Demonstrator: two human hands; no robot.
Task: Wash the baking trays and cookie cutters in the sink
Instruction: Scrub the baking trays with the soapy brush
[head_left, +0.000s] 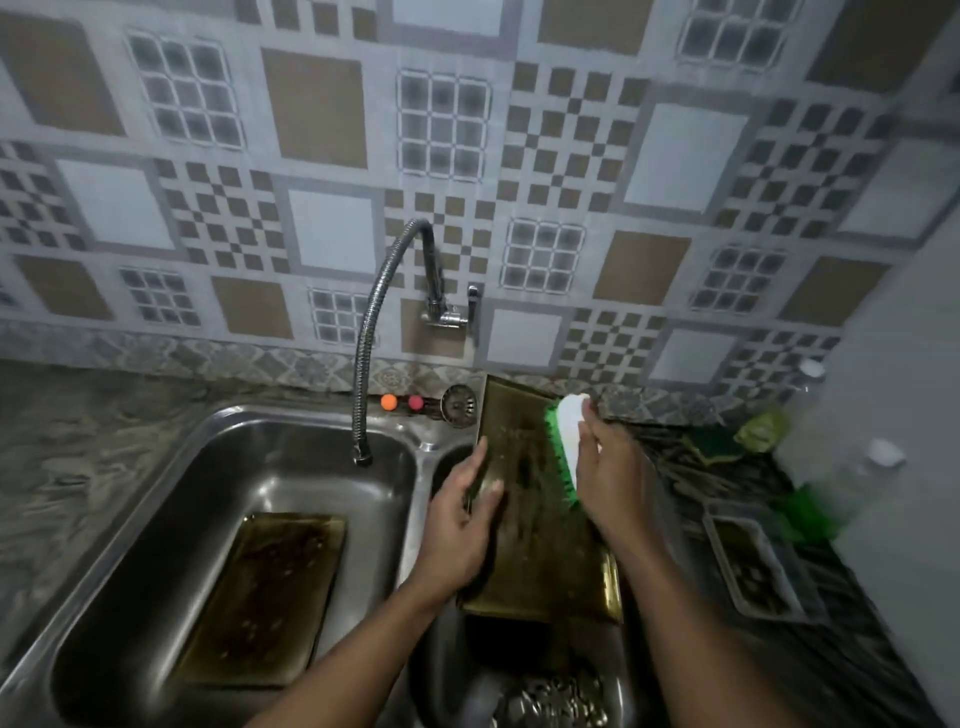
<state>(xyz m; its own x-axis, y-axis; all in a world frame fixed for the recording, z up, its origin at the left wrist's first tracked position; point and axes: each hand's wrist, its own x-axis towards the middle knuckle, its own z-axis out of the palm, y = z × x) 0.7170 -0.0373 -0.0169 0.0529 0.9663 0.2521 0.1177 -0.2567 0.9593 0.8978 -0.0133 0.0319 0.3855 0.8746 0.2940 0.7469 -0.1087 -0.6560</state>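
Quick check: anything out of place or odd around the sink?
One thing: the drain strainer lies on the ledge behind the sink, not in a drain. The tray leans tilted, but the left hand grips it while the right hand holds the brush against it.

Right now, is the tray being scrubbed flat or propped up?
Propped up: the tray slants from the right basin toward the wall, left hand gripping its edge, right hand holding the brush.

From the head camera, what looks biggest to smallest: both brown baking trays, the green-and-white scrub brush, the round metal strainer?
Brown baking tray being scrubbed and brown baking tray lying on the left: look alike, unranked.
Then green-and-white scrub brush.
Smallest: round metal strainer.
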